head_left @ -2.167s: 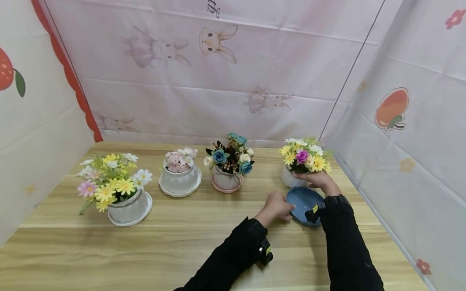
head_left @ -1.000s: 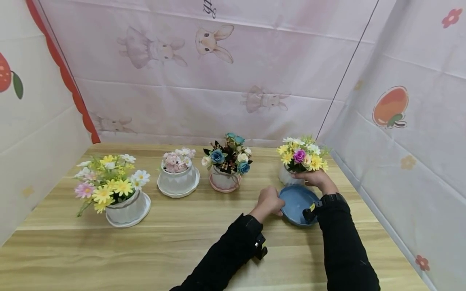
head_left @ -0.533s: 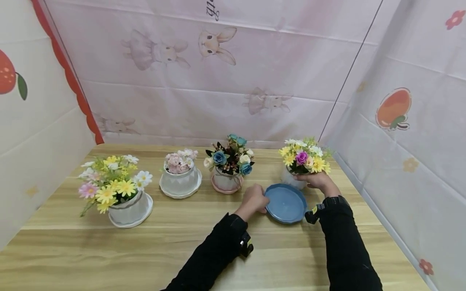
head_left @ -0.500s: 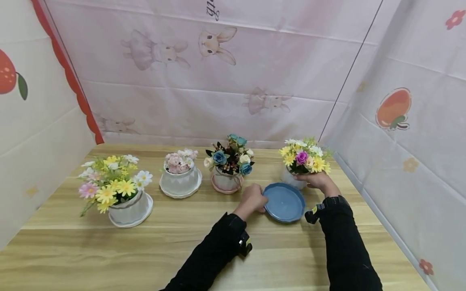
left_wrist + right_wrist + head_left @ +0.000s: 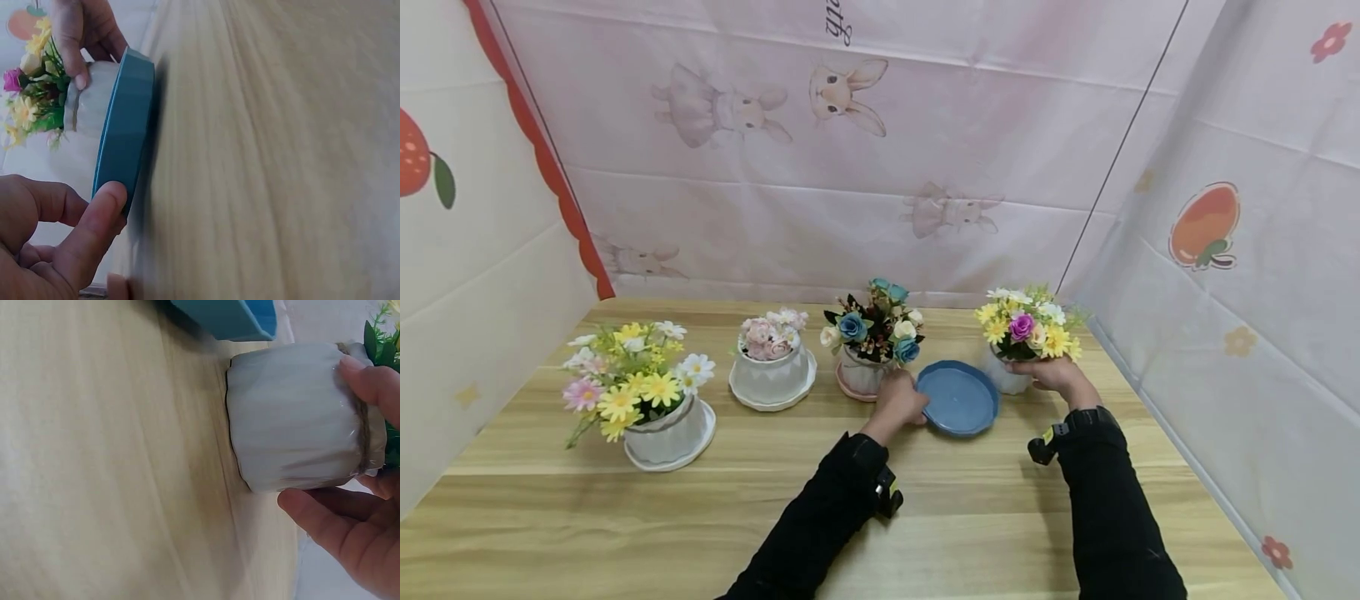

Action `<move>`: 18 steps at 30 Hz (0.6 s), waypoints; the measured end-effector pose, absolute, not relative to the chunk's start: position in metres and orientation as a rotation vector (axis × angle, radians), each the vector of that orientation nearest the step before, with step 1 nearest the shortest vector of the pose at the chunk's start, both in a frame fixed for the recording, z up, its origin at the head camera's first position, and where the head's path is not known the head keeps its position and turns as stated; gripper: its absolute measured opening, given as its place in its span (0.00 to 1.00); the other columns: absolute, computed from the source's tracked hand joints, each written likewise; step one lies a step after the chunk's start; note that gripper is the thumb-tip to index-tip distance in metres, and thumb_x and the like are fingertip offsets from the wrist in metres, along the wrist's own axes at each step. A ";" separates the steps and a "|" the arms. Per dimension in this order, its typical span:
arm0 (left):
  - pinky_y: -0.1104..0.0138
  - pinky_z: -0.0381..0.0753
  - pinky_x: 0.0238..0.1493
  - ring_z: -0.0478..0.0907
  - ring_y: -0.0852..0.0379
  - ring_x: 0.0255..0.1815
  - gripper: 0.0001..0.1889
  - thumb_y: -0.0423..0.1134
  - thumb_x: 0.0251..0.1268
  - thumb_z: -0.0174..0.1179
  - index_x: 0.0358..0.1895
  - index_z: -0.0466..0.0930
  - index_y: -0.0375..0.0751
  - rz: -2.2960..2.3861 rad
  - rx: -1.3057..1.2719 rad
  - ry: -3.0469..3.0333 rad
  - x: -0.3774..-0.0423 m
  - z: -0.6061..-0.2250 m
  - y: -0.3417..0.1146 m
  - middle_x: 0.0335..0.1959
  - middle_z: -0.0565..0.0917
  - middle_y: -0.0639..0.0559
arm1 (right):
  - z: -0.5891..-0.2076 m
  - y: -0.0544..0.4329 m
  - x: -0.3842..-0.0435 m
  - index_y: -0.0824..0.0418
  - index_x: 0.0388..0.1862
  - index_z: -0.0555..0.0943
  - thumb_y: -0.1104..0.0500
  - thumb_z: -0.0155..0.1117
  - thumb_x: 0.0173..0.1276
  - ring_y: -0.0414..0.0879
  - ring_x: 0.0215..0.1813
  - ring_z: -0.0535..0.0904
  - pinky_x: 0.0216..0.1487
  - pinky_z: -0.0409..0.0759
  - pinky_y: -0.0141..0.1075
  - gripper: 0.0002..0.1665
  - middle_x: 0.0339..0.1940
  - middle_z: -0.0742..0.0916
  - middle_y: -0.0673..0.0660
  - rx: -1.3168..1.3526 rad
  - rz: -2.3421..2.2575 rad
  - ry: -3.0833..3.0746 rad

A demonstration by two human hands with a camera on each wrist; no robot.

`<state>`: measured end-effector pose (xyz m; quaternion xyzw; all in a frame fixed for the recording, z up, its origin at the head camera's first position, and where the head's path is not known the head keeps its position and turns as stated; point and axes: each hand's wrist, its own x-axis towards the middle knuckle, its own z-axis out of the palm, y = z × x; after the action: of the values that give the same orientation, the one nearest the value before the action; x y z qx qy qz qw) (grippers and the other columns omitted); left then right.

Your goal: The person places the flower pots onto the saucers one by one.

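Observation:
A round blue plant saucer point(image 5: 958, 398) with a faceted rim lies between my hands in the head view. My left hand point(image 5: 898, 403) pinches its left edge, with the thumb against the saucer's outer wall point(image 5: 128, 131) in the left wrist view. To the saucer's right, a white flowerpot point(image 5: 1009, 377) with yellow, white and purple flowers point(image 5: 1028, 323) stands upright on the wooden table. My right hand point(image 5: 1051, 373) grips this pot near its twine-tied rim; thumb and fingers lie on opposite sides of the white wall point(image 5: 294, 419) in the right wrist view.
Close behind my left hand stands a pot of blue and cream roses point(image 5: 871, 333) on a pink saucer point(image 5: 850, 390). Farther left are a pink-flowered pot point(image 5: 767, 371) and a daisy pot point(image 5: 662, 429), each on a white saucer. Printed cloth walls point(image 5: 775, 208) bound the table point(image 5: 625, 533).
My left hand has drawn the blue saucer leftward and slightly back, from in front of the right-hand pot to beside it. My right hand keeps its hold on the flowerpot, which stays put.

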<state>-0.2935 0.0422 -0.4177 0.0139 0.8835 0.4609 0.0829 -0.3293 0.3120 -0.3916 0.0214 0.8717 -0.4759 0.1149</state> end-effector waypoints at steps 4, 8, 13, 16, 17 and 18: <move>0.70 0.75 0.20 0.77 0.60 0.14 0.07 0.30 0.57 0.59 0.37 0.75 0.31 1.415 0.042 2.623 -0.295 -0.421 0.040 0.18 0.76 0.48 | -0.392 0.311 -0.328 0.72 0.70 0.51 0.55 0.64 0.63 0.67 0.67 0.56 0.59 0.64 0.56 0.46 0.69 0.59 0.71 0.077 -1.407 2.549; 0.70 0.75 0.22 0.77 0.60 0.16 0.19 0.31 0.58 0.58 0.52 0.72 0.26 1.414 0.042 2.610 -0.296 -0.425 0.038 0.21 0.77 0.48 | -0.394 0.310 -0.328 0.68 0.72 0.50 0.54 0.65 0.62 0.65 0.67 0.57 0.58 0.65 0.56 0.48 0.69 0.60 0.69 0.098 -1.413 2.554; 0.69 0.75 0.22 0.78 0.58 0.19 0.14 0.31 0.59 0.57 0.48 0.75 0.29 1.396 0.034 2.581 -0.298 -0.425 0.037 0.25 0.77 0.47 | -0.396 0.306 -0.325 0.65 0.73 0.49 0.53 0.65 0.62 0.64 0.68 0.56 0.58 0.64 0.58 0.49 0.70 0.59 0.69 0.123 -1.464 2.564; 0.69 0.76 0.22 0.77 0.57 0.21 0.15 0.30 0.59 0.56 0.50 0.75 0.30 1.390 0.037 2.572 -0.298 -0.424 0.038 0.29 0.76 0.46 | -0.398 0.305 -0.324 0.64 0.73 0.49 0.57 0.67 0.60 0.63 0.68 0.55 0.63 0.58 0.56 0.49 0.70 0.59 0.68 0.032 -1.555 2.614; 0.69 0.76 0.22 0.77 0.57 0.21 0.15 0.30 0.59 0.56 0.50 0.75 0.30 1.387 0.041 2.572 -0.298 -0.424 0.038 0.30 0.76 0.46 | -0.399 0.304 -0.324 0.64 0.73 0.50 0.59 0.68 0.59 0.62 0.68 0.55 0.64 0.57 0.55 0.50 0.70 0.60 0.67 -0.003 -1.583 2.644; 0.69 0.76 0.23 0.77 0.57 0.22 0.15 0.30 0.59 0.56 0.50 0.76 0.30 1.381 0.046 2.575 -0.298 -0.424 0.038 0.30 0.76 0.46 | -0.400 0.304 -0.324 0.64 0.72 0.51 0.61 0.69 0.57 0.62 0.68 0.55 0.65 0.55 0.54 0.50 0.69 0.60 0.67 -0.039 -1.617 2.668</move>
<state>-0.2981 0.0382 -0.4244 0.0157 0.8758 0.4699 0.1094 -0.3240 0.3040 -0.4001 -0.0125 0.8551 -0.5182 0.0108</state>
